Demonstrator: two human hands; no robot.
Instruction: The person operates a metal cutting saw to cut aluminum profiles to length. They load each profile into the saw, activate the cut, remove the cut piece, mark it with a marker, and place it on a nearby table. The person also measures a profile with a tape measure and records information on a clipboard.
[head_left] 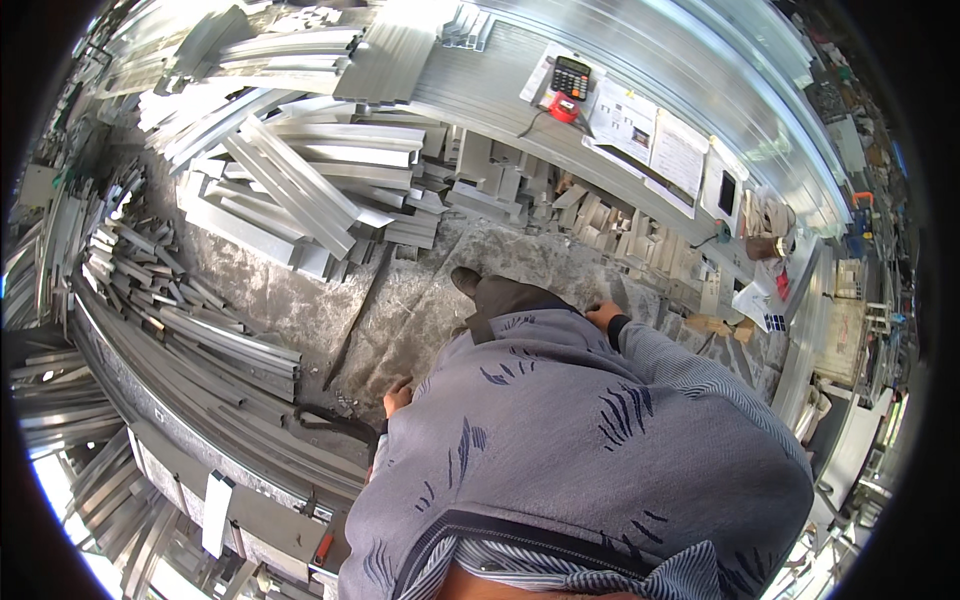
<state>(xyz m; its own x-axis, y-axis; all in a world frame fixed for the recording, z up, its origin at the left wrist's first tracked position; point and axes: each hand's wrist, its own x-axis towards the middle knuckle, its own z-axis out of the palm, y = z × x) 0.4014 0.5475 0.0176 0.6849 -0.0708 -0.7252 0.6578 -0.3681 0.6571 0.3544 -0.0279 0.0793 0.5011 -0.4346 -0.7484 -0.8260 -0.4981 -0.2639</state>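
Observation:
My left hand point(397, 396) hangs beside my body, just past the hem of the grey patterned sweatshirt. Its fingers are only partly seen; they look loose, with nothing visible in them. On the other side, my right hand point(603, 315) hangs by my hip below a dark cuff. Its fingers look loosely apart and hold nothing I can see. Both hands are over the dusty concrete floor point(260, 290), away from the metal pieces. One dark shoe point(465, 281) shows ahead of me.
Silver aluminium profiles point(300, 185) lie piled ahead on the left. More long profiles fill a rack point(215, 400) at left. The metal-topped bench ahead carries a black calculator point(571, 77), a red tape measure point(563, 107), printed sheets point(650, 140) and a phone point(727, 192). Offcuts point(625, 235) sit beneath it.

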